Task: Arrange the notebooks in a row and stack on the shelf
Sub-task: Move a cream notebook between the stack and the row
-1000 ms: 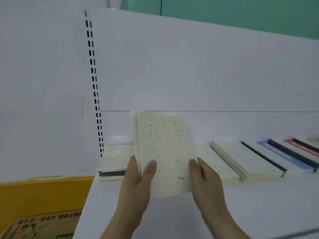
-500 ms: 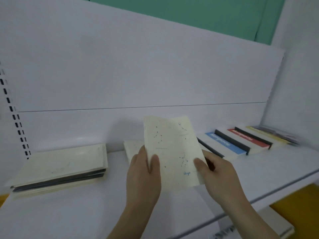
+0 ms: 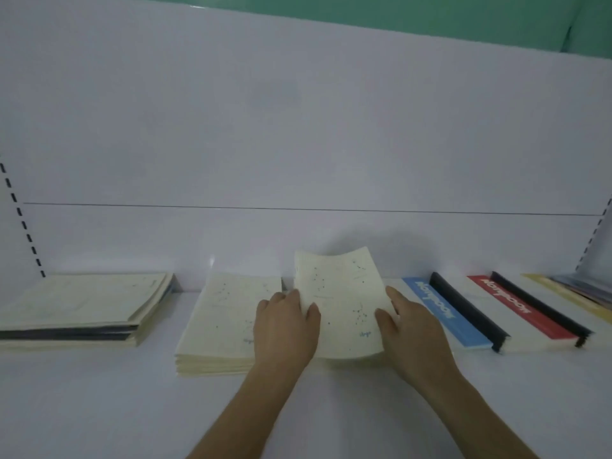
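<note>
Currently cream notebook (image 3: 341, 303) is pinched between both hands, long axis running away from the person, far edge raised, just right of cream stack (image 3: 228, 323). Left hand (image 3: 284, 326) grips its left edge, thumb on cover; right hand (image 3: 410, 329) grips its right edge. Blue-banded notebook (image 3: 443, 313) lies beside.

Green wall (image 3: 430, 14) (above white backboard (image 3: 298, 111))

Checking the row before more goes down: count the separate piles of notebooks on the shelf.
5, perhaps more hidden. Far-left pile; cream pile; blue-banded one right of the hands; red-banded one; blurred pile at far right. The held notebook may cover another.
</note>
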The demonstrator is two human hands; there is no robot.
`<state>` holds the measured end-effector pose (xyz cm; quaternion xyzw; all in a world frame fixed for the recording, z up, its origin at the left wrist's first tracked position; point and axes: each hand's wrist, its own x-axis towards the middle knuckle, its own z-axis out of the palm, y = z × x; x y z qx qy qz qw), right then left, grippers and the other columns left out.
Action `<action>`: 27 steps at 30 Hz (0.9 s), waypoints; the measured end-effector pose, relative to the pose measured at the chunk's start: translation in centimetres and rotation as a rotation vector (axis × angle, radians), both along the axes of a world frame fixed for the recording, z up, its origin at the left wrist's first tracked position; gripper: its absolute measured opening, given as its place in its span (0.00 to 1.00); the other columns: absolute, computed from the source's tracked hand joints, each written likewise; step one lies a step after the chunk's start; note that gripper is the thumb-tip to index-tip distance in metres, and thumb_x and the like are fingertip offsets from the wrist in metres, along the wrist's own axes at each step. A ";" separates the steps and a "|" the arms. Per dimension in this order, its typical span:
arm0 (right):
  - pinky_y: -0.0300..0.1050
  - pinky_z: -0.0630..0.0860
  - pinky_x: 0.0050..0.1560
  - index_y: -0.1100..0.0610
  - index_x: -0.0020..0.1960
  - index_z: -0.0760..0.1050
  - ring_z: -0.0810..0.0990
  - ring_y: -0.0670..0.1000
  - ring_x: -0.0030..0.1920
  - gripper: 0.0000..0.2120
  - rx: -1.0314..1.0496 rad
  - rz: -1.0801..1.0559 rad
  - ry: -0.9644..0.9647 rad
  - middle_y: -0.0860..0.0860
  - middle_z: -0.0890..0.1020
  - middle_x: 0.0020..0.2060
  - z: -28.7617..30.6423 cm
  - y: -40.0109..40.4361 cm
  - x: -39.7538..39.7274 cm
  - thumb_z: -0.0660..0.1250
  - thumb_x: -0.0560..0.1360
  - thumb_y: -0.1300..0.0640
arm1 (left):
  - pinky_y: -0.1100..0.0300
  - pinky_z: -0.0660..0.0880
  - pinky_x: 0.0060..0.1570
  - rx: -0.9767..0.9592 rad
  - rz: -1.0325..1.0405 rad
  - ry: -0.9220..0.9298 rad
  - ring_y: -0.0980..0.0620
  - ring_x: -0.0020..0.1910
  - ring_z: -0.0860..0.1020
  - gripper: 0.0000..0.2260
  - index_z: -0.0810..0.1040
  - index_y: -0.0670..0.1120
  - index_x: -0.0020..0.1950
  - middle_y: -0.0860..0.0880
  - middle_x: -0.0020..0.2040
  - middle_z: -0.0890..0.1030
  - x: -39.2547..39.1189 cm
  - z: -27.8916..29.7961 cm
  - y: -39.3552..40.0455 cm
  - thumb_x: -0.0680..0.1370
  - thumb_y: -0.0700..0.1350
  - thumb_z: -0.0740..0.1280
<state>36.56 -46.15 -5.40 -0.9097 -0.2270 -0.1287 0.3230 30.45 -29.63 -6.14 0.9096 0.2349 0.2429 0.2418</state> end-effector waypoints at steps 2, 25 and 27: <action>0.37 0.65 0.48 0.54 0.70 0.66 0.72 0.49 0.54 0.18 -0.071 0.016 -0.007 0.53 0.77 0.56 -0.6 0.1 1.1 0.57 0.81 0.53 | 0.57 0.68 0.47 0.014 0.045 0.060 0.50 0.45 0.68 0.11 0.68 0.48 0.44 0.50 0.42 0.70 0.8 -0.5 0.0 0.82 0.53 0.57; 0.48 0.66 0.66 0.48 0.44 0.66 0.74 0.50 0.54 0.19 -0.451 0.000 -0.078 0.47 0.80 0.44 -2.8 0.3 3.4 0.42 0.77 0.39 | 0.57 0.69 0.39 0.068 -0.024 0.193 0.51 0.37 0.71 0.15 0.62 0.49 0.36 0.52 0.35 0.70 1.9 -0.4 0.5 0.82 0.51 0.56; 0.50 0.65 0.68 0.49 0.47 0.72 0.74 0.52 0.58 0.27 -0.471 -0.013 -0.094 0.48 0.81 0.48 -3.2 0.2 3.6 0.38 0.74 0.37 | 0.55 0.73 0.44 0.072 -0.022 0.172 0.50 0.42 0.74 0.14 0.67 0.47 0.39 0.51 0.38 0.71 1.9 -0.5 0.5 0.82 0.52 0.56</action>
